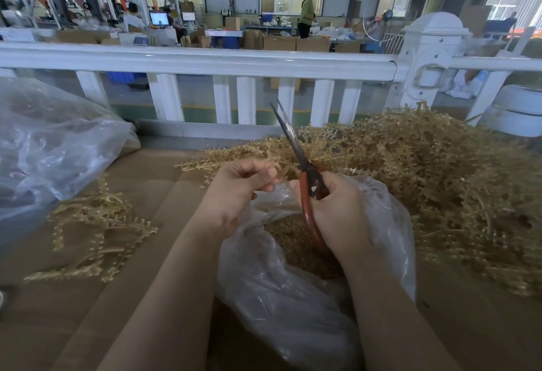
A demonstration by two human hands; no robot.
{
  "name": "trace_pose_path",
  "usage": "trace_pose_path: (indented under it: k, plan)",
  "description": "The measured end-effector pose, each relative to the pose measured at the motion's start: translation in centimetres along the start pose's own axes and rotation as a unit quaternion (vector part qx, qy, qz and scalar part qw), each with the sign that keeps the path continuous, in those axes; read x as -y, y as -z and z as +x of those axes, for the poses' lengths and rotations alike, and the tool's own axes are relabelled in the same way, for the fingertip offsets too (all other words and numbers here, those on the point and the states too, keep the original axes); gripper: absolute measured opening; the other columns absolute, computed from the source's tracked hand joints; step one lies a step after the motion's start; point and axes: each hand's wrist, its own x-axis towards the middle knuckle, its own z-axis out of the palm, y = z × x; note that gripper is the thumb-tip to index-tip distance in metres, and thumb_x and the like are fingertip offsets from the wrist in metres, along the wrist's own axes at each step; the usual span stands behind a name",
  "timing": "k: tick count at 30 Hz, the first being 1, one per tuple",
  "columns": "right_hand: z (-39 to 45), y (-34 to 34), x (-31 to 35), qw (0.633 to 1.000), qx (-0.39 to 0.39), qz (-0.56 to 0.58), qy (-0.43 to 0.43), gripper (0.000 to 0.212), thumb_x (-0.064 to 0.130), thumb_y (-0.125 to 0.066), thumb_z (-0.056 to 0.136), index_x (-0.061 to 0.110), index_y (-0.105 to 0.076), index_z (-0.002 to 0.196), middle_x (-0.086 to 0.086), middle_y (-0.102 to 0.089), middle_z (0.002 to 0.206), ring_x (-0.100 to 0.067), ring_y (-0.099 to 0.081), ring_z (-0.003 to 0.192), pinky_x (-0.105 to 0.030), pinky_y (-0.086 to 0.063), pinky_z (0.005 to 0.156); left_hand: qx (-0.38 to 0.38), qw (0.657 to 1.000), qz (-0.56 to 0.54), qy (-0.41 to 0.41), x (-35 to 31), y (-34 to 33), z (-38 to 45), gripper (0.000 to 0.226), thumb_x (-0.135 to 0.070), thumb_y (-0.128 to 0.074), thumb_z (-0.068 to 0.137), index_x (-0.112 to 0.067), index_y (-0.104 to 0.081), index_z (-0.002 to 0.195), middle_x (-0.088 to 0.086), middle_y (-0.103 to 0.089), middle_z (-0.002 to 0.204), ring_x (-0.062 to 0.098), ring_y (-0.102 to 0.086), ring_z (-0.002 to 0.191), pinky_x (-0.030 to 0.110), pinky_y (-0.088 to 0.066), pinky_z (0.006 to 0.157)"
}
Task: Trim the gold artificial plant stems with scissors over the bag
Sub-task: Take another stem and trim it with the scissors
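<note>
Gold stem (234, 157) sat pinched in my left hand (245, 184) above the bag (293, 297). Right hand (337, 209) gripped scissors (296, 148), blades pointing up, w/ handles over bag.

The heap of gold stems (425, 177) crowds the right; bare cardboard (152, 194) lies open between the trimmed sprigs (91, 224) and the bag (293, 297).

Two bare forearms come up from the bottom edge, no sleeves showing anywhere along them. The left hand (240, 183) wears no glove, ring or watch (wrist plain too), and the right hand (337, 209) is just as unadorned, with short, unpainted nails.
</note>
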Motion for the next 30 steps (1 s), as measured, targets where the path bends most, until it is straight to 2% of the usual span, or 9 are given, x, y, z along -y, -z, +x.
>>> trace_pose_path:
  k: [5,8,12,16,21,22,24,26,30]
  plan:
    - [0.1,-0.3,0.0,1.0,0.026,-0.01,0.009,0.032,0.04,-0.072,0.09,0.018,-0.067,0.068,0.006,-0.062,0.056,-0.011,-0.06,0.054,-0.034,-0.052,0.054,0.015,1.0,0.006,0.005,0.1,-0.6,0.0,0.009,-0.015,-0.067,0.091,-0.02,-0.074,0.087,-0.006,-0.075,0.078,0.002,-0.064,0.066,0.027,-0.038,0.067]
    - [0.2,-0.4,-0.1,1.0,0.019,0.015,-0.007,0.027,0.038,-0.073,0.089,0.017,-0.068,0.071,0.004,-0.064,0.06,-0.017,-0.063,0.06,-0.042,-0.056,0.061,0.01,1.0,-0.008,0.009,0.0,-0.6,0.0,0.007,-0.016,-0.072,0.087,-0.021,-0.073,0.092,-0.007,-0.076,0.085,0.003,-0.065,0.067,0.027,-0.04,0.068]
    - [0.3,-0.3,-0.3,1.0,0.014,0.012,-0.019,0.025,0.041,-0.073,0.088,0.022,-0.068,0.074,0.007,-0.065,0.062,-0.015,-0.064,0.062,-0.046,-0.058,0.064,-0.006,1.0,0.0,-0.018,-0.3,-0.7,0.1,0.025,-0.031,-0.076,0.08,-0.024,-0.069,0.102,-0.004,-0.076,0.083,0.004,-0.066,0.067,0.019,-0.046,0.064]
    - [0.2,-0.5,-0.3,1.0,0.011,0.003,0.001,0.027,0.043,-0.072,0.088,0.025,-0.064,0.069,0.012,-0.06,0.056,-0.011,-0.06,0.056,-0.04,-0.056,0.057,-0.058,0.996,0.015,-0.066,-0.1,-1.0,0.2,0.006,-0.013,-0.069,0.091,-0.013,-0.072,0.097,-0.005,-0.073,0.071,0.0,-0.063,0.061,0.009,-0.045,0.056]
    - [0.1,-0.5,-0.2,1.0,0.02,-0.01,-0.004,0.026,0.045,-0.073,0.088,0.021,-0.07,0.078,0.006,-0.066,0.064,-0.016,-0.065,0.063,-0.044,-0.058,0.064,-0.099,0.993,0.026,-0.05,0.2,-0.9,0.4,0.014,-0.015,-0.062,0.097,-0.015,-0.073,0.088,-0.008,-0.068,0.068,0.001,-0.058,0.06,0.011,-0.047,0.057]
    - [0.1,-0.5,-0.2,1.0,0.017,-0.015,0.0,0.028,0.049,-0.074,0.086,0.021,-0.071,0.08,0.006,-0.067,0.066,-0.014,-0.065,0.064,-0.042,-0.058,0.064,-0.103,0.994,0.01,-0.04,0.2,-0.9,0.4,0.015,-0.017,-0.062,0.097,-0.014,-0.073,0.087,-0.006,-0.066,0.067,0.002,-0.057,0.061,0.012,-0.047,0.057]
    - [0.1,-0.3,-0.3,1.0,0.01,-0.016,0.004,0.032,0.057,-0.076,0.08,0.025,-0.072,0.082,0.012,-0.068,0.068,-0.005,-0.064,0.067,-0.028,-0.054,0.059,-0.102,0.994,-0.036,-0.026,0.2,-0.9,0.4,0.018,-0.018,-0.062,0.097,-0.011,-0.071,0.083,-0.003,-0.061,0.065,0.005,-0.054,0.06,0.014,-0.046,0.058]
    - [0.1,-0.2,-0.2,0.999,0.013,-0.033,-0.001,0.036,0.065,-0.075,0.075,0.03,-0.069,0.079,0.018,-0.065,0.065,0.004,-0.062,0.069,-0.014,-0.042,0.054,-0.097,0.992,-0.075,-0.024,0.0,-1.0,0.4,0.02,-0.018,-0.062,0.097,-0.011,-0.07,0.079,-0.003,-0.059,0.065,0.008,-0.052,0.061,0.017,-0.045,0.061]
    - [0.0,-0.3,-0.2,0.995,0.012,-0.101,0.011,0.037,0.07,-0.074,0.075,0.036,-0.058,0.072,0.021,-0.058,0.059,0.005,-0.055,0.059,-0.01,-0.031,0.05,-0.072,0.991,-0.108,-0.026,-0.3,-1.4,0.3,0.027,-0.019,-0.059,0.099,-0.011,-0.07,0.076,0.001,-0.063,0.068,0.012,-0.053,0.064,0.024,-0.046,0.066]
